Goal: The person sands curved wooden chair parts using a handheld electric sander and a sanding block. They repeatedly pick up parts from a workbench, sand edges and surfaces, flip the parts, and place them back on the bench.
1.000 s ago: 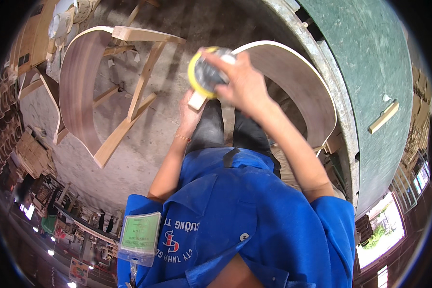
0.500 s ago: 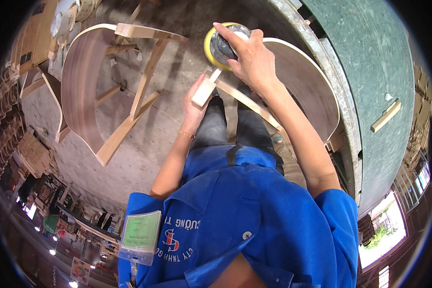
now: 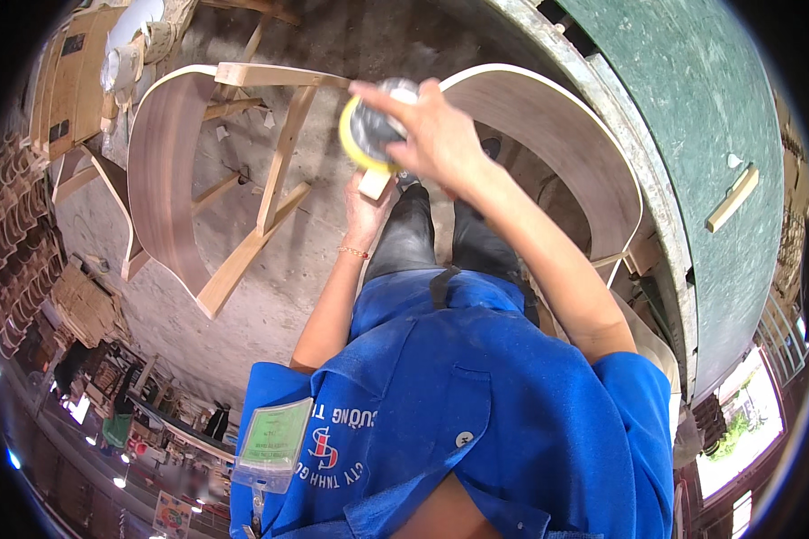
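Observation:
My right hand is closed over the top of a round sander with a grey-black body and a yellow pad edge. It is slightly smeared by motion. Beneath the sander, a pale wooden piece sticks out with its squared end towards me. My left hand grips this piece from the left, its fingers partly hidden by the sander. The pad appears to lie on the wood, though the contact itself is covered. Both hands are held out above my legs.
A curved wooden chair shell with pale legs lies to the left. Another curved shell stands at the right, beside a green-topped table bearing a short wooden stick. Stacked curved wood parts line the far left.
My right hand and the sander have moved left and down over the wooden piece, covering more of it. A slanting wooden bar before my legs no longer shows.

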The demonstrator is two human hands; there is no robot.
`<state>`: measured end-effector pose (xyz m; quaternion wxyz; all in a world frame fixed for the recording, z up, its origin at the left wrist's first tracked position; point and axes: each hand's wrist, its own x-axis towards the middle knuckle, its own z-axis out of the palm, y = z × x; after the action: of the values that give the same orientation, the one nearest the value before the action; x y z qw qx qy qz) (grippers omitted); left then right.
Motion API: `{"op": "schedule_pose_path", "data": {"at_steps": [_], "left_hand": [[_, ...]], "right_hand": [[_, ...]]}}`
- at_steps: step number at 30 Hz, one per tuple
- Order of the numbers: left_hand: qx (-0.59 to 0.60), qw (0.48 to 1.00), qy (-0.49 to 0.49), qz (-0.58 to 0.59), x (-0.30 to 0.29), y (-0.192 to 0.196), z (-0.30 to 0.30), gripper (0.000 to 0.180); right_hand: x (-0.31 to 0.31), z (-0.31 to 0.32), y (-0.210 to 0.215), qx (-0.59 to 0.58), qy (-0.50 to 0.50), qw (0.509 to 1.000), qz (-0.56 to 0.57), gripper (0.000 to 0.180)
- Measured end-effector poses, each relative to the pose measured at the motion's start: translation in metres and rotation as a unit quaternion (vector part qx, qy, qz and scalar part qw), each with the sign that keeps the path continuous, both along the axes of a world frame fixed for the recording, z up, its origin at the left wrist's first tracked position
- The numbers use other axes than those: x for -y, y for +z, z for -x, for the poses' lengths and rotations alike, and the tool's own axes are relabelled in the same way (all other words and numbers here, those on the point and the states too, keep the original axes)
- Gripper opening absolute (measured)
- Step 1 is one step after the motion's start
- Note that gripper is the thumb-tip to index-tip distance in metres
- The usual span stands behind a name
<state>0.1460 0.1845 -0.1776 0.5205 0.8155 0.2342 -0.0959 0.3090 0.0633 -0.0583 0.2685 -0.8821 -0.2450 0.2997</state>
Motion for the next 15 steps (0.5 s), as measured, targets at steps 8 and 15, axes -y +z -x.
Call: {"op": "schedule_pose_path", "data": {"at_steps": [8,15], "left_hand": [[-0.122,0.988,0.024,0.087,-0.062,0.040,-0.019,0.042],[-0.169,0.958,-0.042,0.226,-0.028,0.068,-0.069,0.051]], "right_hand": [[0.117,0.063,0.038,-0.033,-0.014,0.999,0.038,0.094],[0.212,0.086,0.040,0.034,-0.269,0.955,0.121,0.097]]}}
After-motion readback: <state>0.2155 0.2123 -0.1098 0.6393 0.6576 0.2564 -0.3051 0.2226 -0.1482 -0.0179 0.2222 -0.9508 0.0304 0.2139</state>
